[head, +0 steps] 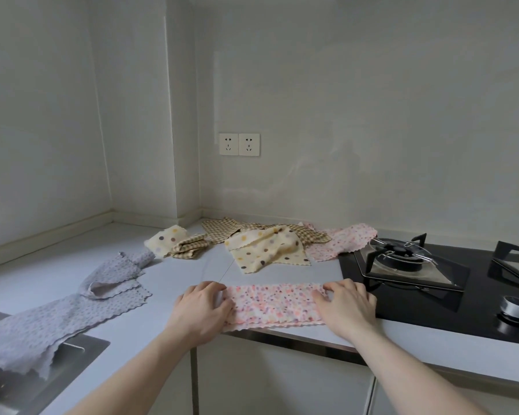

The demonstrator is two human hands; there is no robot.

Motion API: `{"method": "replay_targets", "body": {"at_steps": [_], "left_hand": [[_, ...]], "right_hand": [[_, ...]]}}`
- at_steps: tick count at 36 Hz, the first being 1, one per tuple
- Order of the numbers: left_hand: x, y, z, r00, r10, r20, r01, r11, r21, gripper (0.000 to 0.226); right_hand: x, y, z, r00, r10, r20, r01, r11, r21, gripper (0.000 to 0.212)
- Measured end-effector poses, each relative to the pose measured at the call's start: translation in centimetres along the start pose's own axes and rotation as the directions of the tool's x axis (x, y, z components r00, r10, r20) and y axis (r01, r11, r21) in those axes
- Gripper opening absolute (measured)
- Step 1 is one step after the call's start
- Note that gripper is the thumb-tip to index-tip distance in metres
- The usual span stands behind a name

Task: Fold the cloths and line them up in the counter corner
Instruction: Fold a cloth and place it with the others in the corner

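At counter front edge, 6 o'clock: pink speckled cloth (pixel 277 304) folded into a strip; left hand (pixel 203 307) and right hand (pixel 343 304) pinch its ends, likely squaring it for the next fold.

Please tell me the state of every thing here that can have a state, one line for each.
pink cloth: folded into a strip, at counter edge
left hand: grips its left end
right hand: grips its right end
grey cloths: unfolded, one hanging into sink
cream dotted cloth: crumpled
stove burner: no flame visible
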State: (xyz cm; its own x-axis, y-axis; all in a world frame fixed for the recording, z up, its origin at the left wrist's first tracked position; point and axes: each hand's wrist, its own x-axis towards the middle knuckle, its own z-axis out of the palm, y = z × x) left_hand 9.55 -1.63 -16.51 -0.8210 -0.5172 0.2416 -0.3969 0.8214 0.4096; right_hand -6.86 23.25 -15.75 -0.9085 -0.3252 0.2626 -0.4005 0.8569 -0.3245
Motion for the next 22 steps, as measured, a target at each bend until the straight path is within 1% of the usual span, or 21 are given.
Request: {"method": "replay_targets", "body": {"at_steps": [3,7,15,19,22], "left_hand": [[0.2,-0.3,0.0,1.0,-0.015,-0.007,0.015,1.0,-0.008,0.046],[0.3,-0.4,0.3,1.0,-0.011,-0.006,0.011,1.0,0.009,0.047],[-0.2,0.0,0.6,1.0,-0.02,0.012,0.02,1.0,0.0,0.047],[-0.3,0.2,0.3,1.0,-0.023,0.011,0.024,1.0,-0.018,0.047],[-0.3,0.2,0.1,1.0,-0.023,0.007,0.023,0.999,-0.027,0.047]], "right_hand": [[0.1,-0.2,0.3,1.0,-0.007,0.001,0.007,1.0,-0.013,0.053],[0.1,-0.1,0.4,1.0,-0.004,0.014,0.004,1.0,0.007,0.046],[-0.3,-0.1,-0.3,0.996,0.051,0.076,-0.056,0.997,0.062,0.037],[0.1,-0.7,-1.2,0.993,0.087,0.084,-0.1,0.982,0.163,0.026],[0.5,-1.7,-2.1,0.994,0.078,0.077,-0.099,0.945,0.313,0.023]]}}
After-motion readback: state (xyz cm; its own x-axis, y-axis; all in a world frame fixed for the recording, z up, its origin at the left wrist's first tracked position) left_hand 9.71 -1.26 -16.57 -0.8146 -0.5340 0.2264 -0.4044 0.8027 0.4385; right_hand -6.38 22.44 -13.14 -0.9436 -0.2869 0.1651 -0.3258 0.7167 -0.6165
